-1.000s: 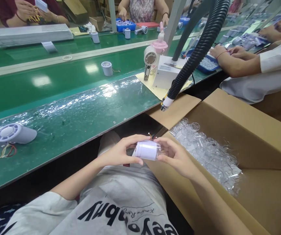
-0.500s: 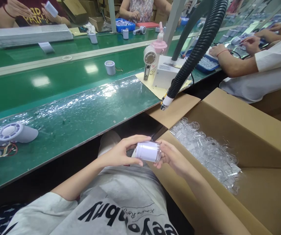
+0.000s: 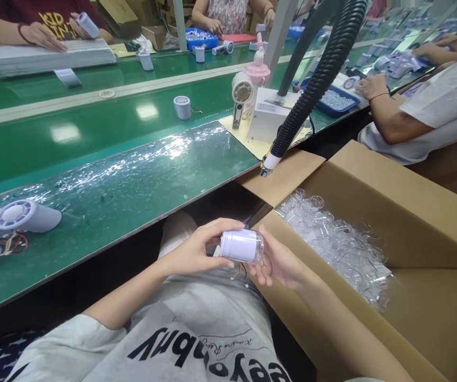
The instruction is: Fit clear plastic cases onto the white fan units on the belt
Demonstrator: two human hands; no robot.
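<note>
My left hand is wrapped around a lavender cylindrical fan housing, thumb below and fingers over the top. The housing lies sideways above my lap. A clear plastic cap covers its right end. Thin red, dark and yellow wires with small white connectors hang underneath. My right hand is at the capped end, its fingers loosely apart below and its thumb by the cap's upper edge. Whether its palm presses on the cap is hidden.
Right of my lap stands an open cardboard box with many clear caps. A black flexible hose hangs over its corner. More housings lie on the green bench at left. Beyond runs a belt with another housing; co-workers sit around.
My right hand's fingers have loosened and dropped from the cap. The wires now show below the housing. On the belt, the housing has shifted slightly right. The right-hand co-worker's arm has moved.
</note>
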